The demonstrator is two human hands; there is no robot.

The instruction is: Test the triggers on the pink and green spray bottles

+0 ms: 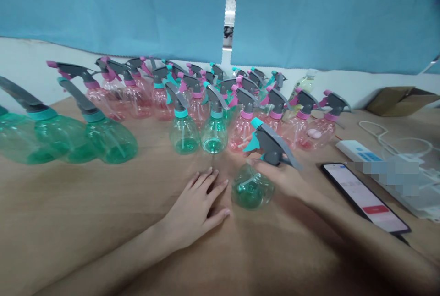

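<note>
My right hand (275,172) is closed around the neck of a green spray bottle (252,190) with a grey and turquoise trigger head. The bottle is slightly tilted, and whether its base touches the table cannot be told. My left hand (195,204) lies flat on the wooden table (144,213), fingers spread, just left of that bottle and apart from it. Beyond my hands stand two more green spray bottles (184,133), side by side. To their right is a row of pink spray bottles (240,128) with grey and pink heads.
At the left stand several green spray bottles (110,138), with more pink ones (103,101) behind. A phone (364,195) with a lit screen lies at the right, beside a white box (360,149) and cables. A brown carton (395,101) sits near the wall.
</note>
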